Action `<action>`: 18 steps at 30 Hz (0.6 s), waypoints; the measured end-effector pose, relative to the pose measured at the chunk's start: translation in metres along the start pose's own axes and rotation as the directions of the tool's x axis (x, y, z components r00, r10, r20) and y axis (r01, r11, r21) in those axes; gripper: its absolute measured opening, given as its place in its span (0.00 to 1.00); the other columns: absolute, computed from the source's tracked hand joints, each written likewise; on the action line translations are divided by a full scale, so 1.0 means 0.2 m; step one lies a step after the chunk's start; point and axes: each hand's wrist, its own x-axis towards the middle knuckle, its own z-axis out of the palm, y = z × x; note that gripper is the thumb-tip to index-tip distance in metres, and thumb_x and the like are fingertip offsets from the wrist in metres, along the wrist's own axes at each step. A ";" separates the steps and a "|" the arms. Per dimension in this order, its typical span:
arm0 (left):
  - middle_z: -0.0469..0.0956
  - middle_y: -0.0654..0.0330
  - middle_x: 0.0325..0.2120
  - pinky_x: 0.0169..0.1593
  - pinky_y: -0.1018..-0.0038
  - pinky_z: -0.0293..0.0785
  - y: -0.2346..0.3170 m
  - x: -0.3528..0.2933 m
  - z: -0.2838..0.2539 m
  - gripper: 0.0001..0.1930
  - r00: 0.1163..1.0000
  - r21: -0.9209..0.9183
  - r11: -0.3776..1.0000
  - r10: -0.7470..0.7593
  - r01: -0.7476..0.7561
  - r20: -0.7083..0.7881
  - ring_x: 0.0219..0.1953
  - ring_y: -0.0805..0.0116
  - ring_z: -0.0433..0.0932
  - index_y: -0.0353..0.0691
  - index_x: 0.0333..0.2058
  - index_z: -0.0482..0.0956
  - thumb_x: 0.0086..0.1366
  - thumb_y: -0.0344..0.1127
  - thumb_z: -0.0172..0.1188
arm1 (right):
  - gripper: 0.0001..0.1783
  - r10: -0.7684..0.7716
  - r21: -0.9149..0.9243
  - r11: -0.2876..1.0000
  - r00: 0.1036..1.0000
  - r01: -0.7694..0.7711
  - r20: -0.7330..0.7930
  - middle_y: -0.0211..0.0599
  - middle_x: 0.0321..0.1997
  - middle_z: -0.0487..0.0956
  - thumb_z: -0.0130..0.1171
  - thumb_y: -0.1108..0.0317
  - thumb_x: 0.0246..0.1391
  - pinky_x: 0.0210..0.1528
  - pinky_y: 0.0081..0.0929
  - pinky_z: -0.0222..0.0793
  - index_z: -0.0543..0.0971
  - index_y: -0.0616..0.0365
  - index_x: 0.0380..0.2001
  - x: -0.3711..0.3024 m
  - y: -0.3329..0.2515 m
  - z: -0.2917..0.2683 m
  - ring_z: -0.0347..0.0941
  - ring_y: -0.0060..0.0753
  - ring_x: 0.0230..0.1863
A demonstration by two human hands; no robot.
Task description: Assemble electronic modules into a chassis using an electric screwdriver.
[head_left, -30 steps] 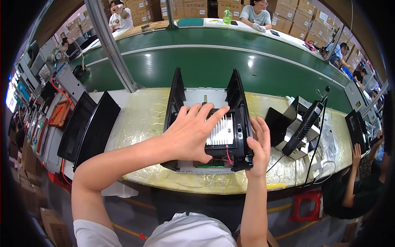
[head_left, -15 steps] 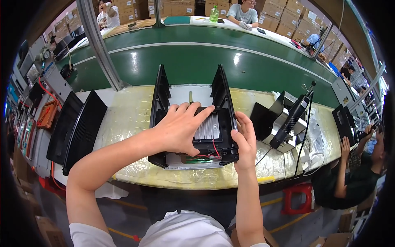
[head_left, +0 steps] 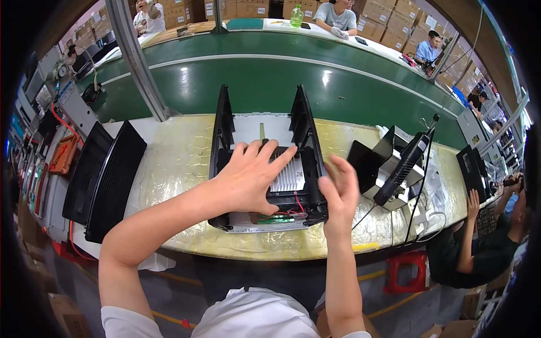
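Observation:
A black plastic housing [head_left: 316,169] with two tall side walls and a pale base panel [head_left: 262,125] sits on the bench in front of me. Inside its near half is a black module with a silver finned heat sink [head_left: 290,176]. My left hand [head_left: 251,176] spans this module from above, fingers spread at its far edge and thumb at its near edge. Red wires [head_left: 298,204] and a strip of green circuit board [head_left: 276,219] show near the thumb. My right hand [head_left: 341,194], slightly blurred, is beside the right wall with its fingers apart, holding nothing.
Two black ribbed panels [head_left: 115,180] stand at the left. On the right are a black electric screwdriver [head_left: 403,166], its cable and a boxy white device [head_left: 389,194]. A green conveyor belt [head_left: 248,76] runs beyond the bench. A co-worker's hand [head_left: 474,205] is at far right.
My right hand has moved slightly right, away from the housing's right wall, and its fingers have loosened. My left hand stays on the module. The view has shifted a little.

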 end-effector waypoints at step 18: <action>0.74 0.53 0.55 0.56 0.61 0.64 0.03 0.05 0.01 0.38 0.984 -0.186 0.976 -0.136 0.113 -0.117 0.53 0.52 0.73 0.41 0.63 0.70 0.60 0.55 0.67 | 0.15 0.252 -0.829 0.423 0.832 0.365 0.495 0.43 0.29 0.83 0.59 0.71 0.53 0.27 0.45 0.76 0.75 0.58 0.45 -0.36 -0.03 0.11 0.80 0.50 0.26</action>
